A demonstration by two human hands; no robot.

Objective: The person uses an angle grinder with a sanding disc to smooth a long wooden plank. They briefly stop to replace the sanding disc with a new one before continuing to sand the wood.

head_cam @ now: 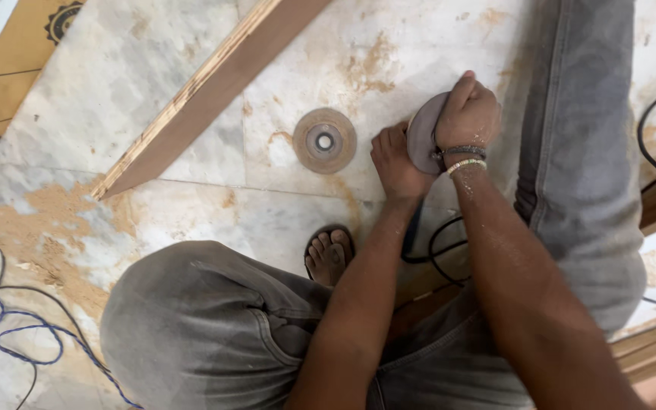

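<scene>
While the right hand is clamping its fingers over a grey disc held on edge just above the marble floor, the left hand is bracing beside it, grip hidden, can't tell — looks like mid disc-swap w/ the worn disc lying flat nearby, so next move prob. needs steady seating.

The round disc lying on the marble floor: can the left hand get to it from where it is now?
Probably yes. The round disc lies flat on bare floor just beside the left hand, with nothing between them. However, that hand is busy on the grey disc that the right hand also holds.
</scene>
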